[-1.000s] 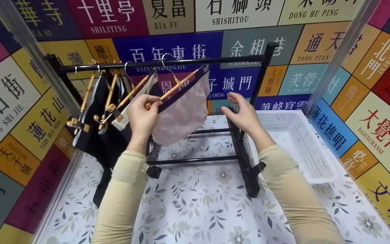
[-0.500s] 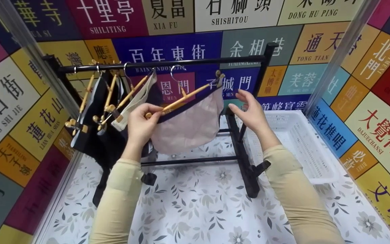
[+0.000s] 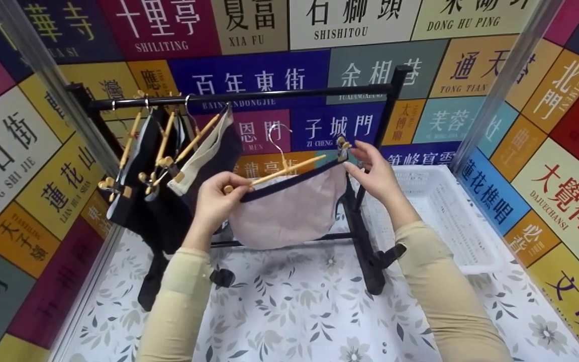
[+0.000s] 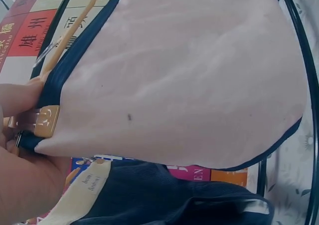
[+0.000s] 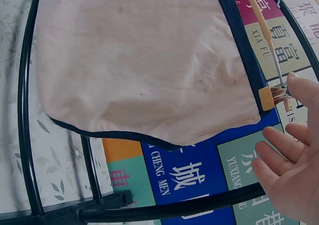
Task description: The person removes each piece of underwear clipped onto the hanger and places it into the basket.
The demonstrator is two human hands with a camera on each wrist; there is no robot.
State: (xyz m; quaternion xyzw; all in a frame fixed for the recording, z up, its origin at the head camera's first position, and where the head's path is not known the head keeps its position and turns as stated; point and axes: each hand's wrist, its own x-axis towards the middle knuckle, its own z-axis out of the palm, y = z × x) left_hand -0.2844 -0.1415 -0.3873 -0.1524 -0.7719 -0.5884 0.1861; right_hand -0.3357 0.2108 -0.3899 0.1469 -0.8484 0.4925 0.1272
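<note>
My left hand (image 3: 220,201) pinches the left end of a wooden clip hanger (image 3: 294,170) at its clip. From the hanger's clips hangs a pale pink garment (image 3: 289,213) with a navy top band, spread flat towards me. The hanger's metal hook stands below the black rail (image 3: 309,93), off it. My right hand (image 3: 377,173) is at the garment's other top corner, fingers spread and thumb apart. In the right wrist view, the thumb tip is right beside the right-hand clip (image 5: 267,99), with the other fingers below it.
Several dark garments (image 3: 169,216) on similar hangers crowd the rail's left end, one with a cream waistband (image 3: 201,153). The black clothes rack stands on a floral-patterned cloth (image 3: 289,306). Behind its right leg is a white plastic basket (image 3: 470,241). Printed panels enclose the back and sides.
The hanger with the pink garment has come down from the rail towards me, its hook now lower. My right hand has shifted slightly right and down, and the right-hand clip now meets its fingertips.
</note>
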